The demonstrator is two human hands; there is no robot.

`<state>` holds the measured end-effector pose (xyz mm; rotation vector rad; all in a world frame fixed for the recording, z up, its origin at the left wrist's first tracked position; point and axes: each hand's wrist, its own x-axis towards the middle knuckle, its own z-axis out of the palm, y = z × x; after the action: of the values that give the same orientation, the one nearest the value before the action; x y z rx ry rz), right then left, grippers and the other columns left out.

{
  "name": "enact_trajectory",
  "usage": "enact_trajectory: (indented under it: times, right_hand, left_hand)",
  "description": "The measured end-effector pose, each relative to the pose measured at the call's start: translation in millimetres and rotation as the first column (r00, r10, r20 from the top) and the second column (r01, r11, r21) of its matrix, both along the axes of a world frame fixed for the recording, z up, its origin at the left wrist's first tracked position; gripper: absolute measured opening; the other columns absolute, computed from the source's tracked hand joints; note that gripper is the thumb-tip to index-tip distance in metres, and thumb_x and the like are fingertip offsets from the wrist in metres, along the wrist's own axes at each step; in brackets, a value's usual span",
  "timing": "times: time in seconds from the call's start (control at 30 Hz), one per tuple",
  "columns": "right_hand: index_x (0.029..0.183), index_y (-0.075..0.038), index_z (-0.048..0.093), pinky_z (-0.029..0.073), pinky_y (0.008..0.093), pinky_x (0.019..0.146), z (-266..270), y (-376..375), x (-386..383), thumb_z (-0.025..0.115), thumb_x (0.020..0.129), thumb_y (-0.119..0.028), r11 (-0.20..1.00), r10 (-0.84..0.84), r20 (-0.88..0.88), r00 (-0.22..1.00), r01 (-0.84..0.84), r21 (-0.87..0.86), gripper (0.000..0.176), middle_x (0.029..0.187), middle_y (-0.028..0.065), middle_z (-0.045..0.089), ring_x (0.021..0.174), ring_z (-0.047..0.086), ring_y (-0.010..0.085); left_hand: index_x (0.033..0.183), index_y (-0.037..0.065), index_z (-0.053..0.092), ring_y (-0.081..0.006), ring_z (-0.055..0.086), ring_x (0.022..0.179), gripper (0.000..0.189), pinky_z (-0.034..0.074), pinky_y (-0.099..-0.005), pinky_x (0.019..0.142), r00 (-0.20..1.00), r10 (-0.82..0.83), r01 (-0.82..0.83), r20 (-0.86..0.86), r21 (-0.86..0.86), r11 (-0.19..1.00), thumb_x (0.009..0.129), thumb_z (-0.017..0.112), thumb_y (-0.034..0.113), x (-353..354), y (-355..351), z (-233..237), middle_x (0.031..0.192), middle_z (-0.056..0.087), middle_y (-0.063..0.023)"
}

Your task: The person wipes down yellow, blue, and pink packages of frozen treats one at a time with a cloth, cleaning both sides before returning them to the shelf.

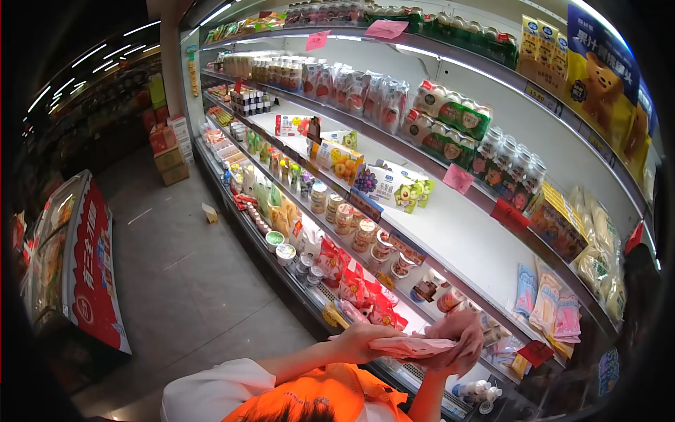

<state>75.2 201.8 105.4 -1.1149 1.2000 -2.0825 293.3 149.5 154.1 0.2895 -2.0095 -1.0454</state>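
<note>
A crumpled pink cloth [415, 345] is bunched between my two hands in front of the lower shelves of a refrigerated display case. My left hand [357, 342] is closed round the cloth's left end. Much of my right hand [444, 367] is covered by the folds, and it grips the cloth from below. Just beyond my hands lie red and white packages [365, 290] on the bottom deck. Lidded cups [363, 235] stand in a row on the shelf above them.
The middle shelf [450, 243] carries fruit-printed cartons [394, 186] and pouches [545, 306]. Bottles and packs line the upper shelves. To the left stand a red-sided chest freezer [91, 260] and stacked boxes [169, 155]. A small box [209, 213] sits on the grey floor.
</note>
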Motion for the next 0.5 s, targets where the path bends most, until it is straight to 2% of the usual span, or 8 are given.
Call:
enact_trajectory:
  times: [0.03,0.07,0.13,0.2,0.27,0.37,0.43,0.5]
  right_hand:
    - [0.104,-0.003,0.043,0.039,0.033,0.08,9,2,1,0.052,0.079,-0.031,0.979,0.18,0.194,0.964,-0.194,0.055,0.039,0.09,0.0047,0.048,0.084,0.047,0.0168]
    - [0.104,-0.003,0.043,0.039,0.0327,0.081,17,0,2,0.051,0.08,-0.031,0.968,0.208,0.256,0.944,-0.236,0.082,0.038,0.091,0.0049,0.049,0.085,0.048,0.0167]
    - [0.104,-0.003,0.043,0.039,0.0321,0.081,29,-1,2,0.049,0.08,-0.03,0.961,0.211,0.229,0.95,-0.245,0.13,0.037,0.092,0.0055,0.049,0.086,0.048,0.0165]
    - [0.104,-0.002,0.043,0.039,0.0314,0.081,43,4,2,0.048,0.081,-0.029,0.966,0.169,0.09,0.982,-0.183,0.182,0.036,0.093,0.006,0.049,0.087,0.048,0.0163]
    - [0.104,-0.002,0.043,0.039,0.0308,0.081,53,12,6,0.046,0.082,-0.029,0.971,0.072,-0.125,0.99,-0.041,0.236,0.035,0.094,0.0066,0.049,0.088,0.049,0.0161]
    - [0.104,-0.001,0.044,0.039,0.0299,0.082,67,24,19,0.044,0.083,-0.028,0.936,-0.115,-0.435,0.893,0.244,0.254,0.034,0.096,0.0074,0.05,0.09,0.049,0.0159]
    - [0.104,-0.001,0.044,0.039,0.0292,0.082,76,31,24,0.043,0.084,-0.027,0.914,-0.193,-0.477,0.858,0.334,0.23,0.033,0.097,0.008,0.05,0.091,0.049,0.0157]
    - [0.104,0.0,0.044,0.039,0.0286,0.083,84,34,19,0.041,0.084,-0.026,0.939,-0.21,-0.355,0.911,0.29,0.188,0.033,0.098,0.0085,0.05,0.092,0.05,0.0155]
  left_hand:
    - [0.103,0.005,0.058,-0.0244,0.061,0.083,0.035,0.048,-0.029,0.071,1.0,-0.004,0.004,-0.001,-0.006,1.0,0.07,0.068,0.008,-3,1,0,0.092,0.062,-0.01]
    - [0.104,0.006,0.057,-0.0244,0.061,0.083,0.036,0.048,-0.029,0.07,1.0,-0.009,0.009,-0.002,-0.011,1.0,0.07,0.068,0.009,-7,3,1,0.092,0.062,-0.0098]
    - [0.106,0.008,0.057,-0.0242,0.061,0.083,0.037,0.048,-0.0288,0.07,0.999,-0.015,0.015,0.044,0.008,1.0,0.07,0.067,0.01,-12,6,2,0.093,0.062,-0.0092]
    - [0.108,0.01,0.056,-0.0238,0.061,0.083,0.039,0.048,-0.0285,0.07,0.99,-0.021,0.012,0.141,0.06,0.998,0.071,0.067,0.01,-15,12,-1,0.092,0.062,-0.0084]
    - [0.111,0.012,0.054,-0.0259,0.059,0.084,0.041,0.047,-0.0302,0.07,0.99,-0.034,0.026,0.134,0.064,0.998,0.072,0.065,0.012,-16,13,-10,0.094,0.06,-0.0101]
    - [0.108,0.009,0.055,-0.0224,0.06,0.083,0.038,0.046,-0.0287,0.07,0.995,-0.048,0.042,0.086,0.07,0.997,0.072,0.067,0.011,-16,9,-10,0.093,0.061,-0.0093]
    - [0.105,0.006,0.057,-0.018,0.06,0.083,0.036,0.046,-0.0271,0.071,0.998,-0.051,0.047,0.035,0.119,0.992,0.071,0.067,0.009,-15,4,-12,0.092,0.062,-0.0078]
    - [0.102,0.005,0.057,-0.0138,0.059,0.086,0.033,0.045,-0.0262,0.074,0.999,-0.049,0.053,-0.021,0.217,0.975,0.071,0.067,0.008,-11,-5,-23,0.093,0.062,-0.0063]
